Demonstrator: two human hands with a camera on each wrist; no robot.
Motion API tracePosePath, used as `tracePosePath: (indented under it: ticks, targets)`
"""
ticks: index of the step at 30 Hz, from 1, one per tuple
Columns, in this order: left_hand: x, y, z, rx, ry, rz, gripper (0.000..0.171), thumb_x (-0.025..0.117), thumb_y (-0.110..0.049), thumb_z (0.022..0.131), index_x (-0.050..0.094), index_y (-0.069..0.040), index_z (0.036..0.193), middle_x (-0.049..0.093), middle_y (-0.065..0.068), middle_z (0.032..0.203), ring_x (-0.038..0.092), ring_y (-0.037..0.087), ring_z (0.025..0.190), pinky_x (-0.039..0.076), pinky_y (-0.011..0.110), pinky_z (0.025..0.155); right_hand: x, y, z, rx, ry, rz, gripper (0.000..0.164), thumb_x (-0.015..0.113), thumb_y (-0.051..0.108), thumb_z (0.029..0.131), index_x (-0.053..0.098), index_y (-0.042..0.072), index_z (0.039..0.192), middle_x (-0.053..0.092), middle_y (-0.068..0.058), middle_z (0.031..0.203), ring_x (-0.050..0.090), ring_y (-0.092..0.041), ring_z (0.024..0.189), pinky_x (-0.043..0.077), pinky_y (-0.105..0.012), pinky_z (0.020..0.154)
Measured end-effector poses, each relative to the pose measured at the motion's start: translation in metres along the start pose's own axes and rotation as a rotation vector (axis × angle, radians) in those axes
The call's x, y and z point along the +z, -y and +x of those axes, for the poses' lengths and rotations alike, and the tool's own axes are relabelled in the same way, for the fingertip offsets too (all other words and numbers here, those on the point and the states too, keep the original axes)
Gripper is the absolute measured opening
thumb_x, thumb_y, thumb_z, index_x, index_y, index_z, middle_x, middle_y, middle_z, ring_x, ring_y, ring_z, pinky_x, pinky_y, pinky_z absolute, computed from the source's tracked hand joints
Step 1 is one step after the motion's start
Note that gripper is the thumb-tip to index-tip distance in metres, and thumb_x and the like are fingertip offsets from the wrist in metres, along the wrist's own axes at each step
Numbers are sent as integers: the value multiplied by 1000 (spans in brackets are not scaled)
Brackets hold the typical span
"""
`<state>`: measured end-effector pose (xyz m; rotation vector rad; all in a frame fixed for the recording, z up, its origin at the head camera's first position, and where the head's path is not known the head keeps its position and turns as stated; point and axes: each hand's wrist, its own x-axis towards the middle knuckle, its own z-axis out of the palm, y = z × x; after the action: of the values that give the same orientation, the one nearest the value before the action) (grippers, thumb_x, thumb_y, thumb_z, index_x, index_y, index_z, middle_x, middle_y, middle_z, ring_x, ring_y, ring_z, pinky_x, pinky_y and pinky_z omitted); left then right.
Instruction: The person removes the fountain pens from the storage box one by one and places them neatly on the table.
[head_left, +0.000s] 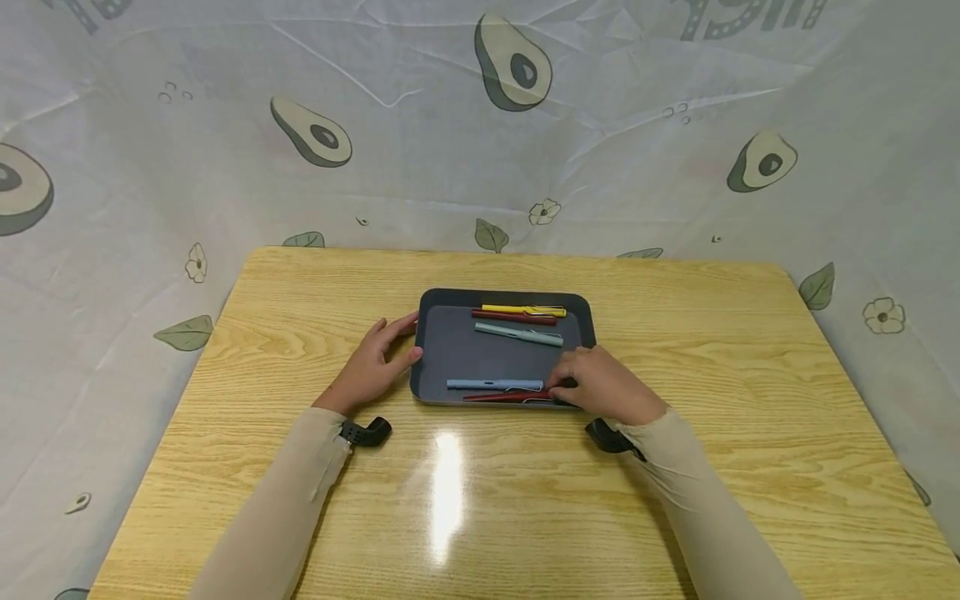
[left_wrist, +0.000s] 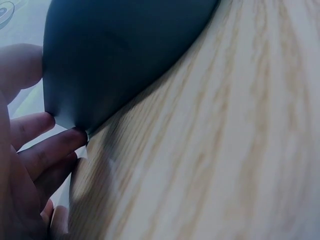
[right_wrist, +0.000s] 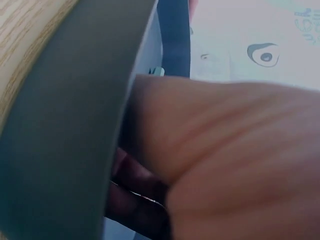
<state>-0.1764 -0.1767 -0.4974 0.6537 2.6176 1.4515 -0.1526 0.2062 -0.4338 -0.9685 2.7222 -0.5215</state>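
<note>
A dark grey tray (head_left: 457,350) holds several fountain pens. Along its back lie a yellow pen (head_left: 510,309), a dark red pen (head_left: 517,317) and, a little lower and slightly slanted, a grey-green pen (head_left: 517,334). Near the front wall are a light blue pen (head_left: 487,384) and a second dark red pen (head_left: 502,397). My right hand (head_left: 600,383) reaches over the front right rim and pinches that front red pen by its right end; its fingertips are largely hidden in the right wrist view. With fingers spread, my left hand (head_left: 375,367) touches the tray's left wall (left_wrist: 120,55).
The tray stands on a light wood-grain table (head_left: 720,350), which shows a bright glare in front. Behind the table hangs a pale cloth (head_left: 420,192) printed with avocados and leaves. A black strap-on device (head_left: 367,432) sits at each wrist.
</note>
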Motion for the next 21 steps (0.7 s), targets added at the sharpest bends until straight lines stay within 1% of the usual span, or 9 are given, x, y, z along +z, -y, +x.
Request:
tracePosePath:
  ticks: [4,6,9,11,12,16,18,21]
  targets:
    - [0,0,0,-5,2,4,66,63,-31,105,36,-13,162,54,12,152,41,29,148,1,44,131,-1,2,0,6,37,37,7,76,12,95,81,17,92,72,7,92,66,-16,89,54,-55,99]
    - [1,0,0,-5,1,7,66,63,-31,106,36,-13,162,54,12,152,41,29,148,1,44,131,0,2,-1,20,53,48,7,74,13,97,79,16,94,71,7,93,65,-15,89,54,-53,99]
    - [0,0,0,2,-3,9,65,63,-32,106,36,-12,162,55,11,152,43,28,147,1,43,131,0,3,-1,47,62,58,6,71,14,100,76,15,97,70,7,93,63,-11,85,57,-44,90]
    - [0,1,0,9,-3,7,66,63,-33,106,36,-11,162,55,12,152,43,28,146,2,44,131,0,3,-1,66,63,72,6,69,14,101,75,15,100,69,6,93,61,-9,83,56,-39,83]
    - [0,1,0,9,-2,7,66,62,-33,106,36,-11,162,55,11,152,43,28,146,2,44,131,0,3,-1,76,62,86,7,68,14,102,75,14,101,69,6,94,61,-9,83,56,-37,81]
    - [0,2,-1,-2,5,15,67,61,-36,106,35,-12,162,54,11,153,42,28,147,2,44,131,-1,2,-2,74,37,145,11,66,11,102,76,9,108,71,1,101,64,-13,90,57,-36,81]
    - [0,2,-1,-12,7,12,67,61,-37,106,35,-13,163,53,10,153,42,27,147,2,42,131,-3,1,-4,62,5,158,13,67,10,102,76,8,110,72,-1,105,66,-16,95,58,-38,83]
    - [0,1,-1,-16,8,9,67,61,-37,106,35,-13,163,53,10,153,42,26,147,1,41,131,-5,-1,-6,57,-54,158,12,68,11,102,77,10,108,72,-1,105,65,-19,97,57,-39,84]
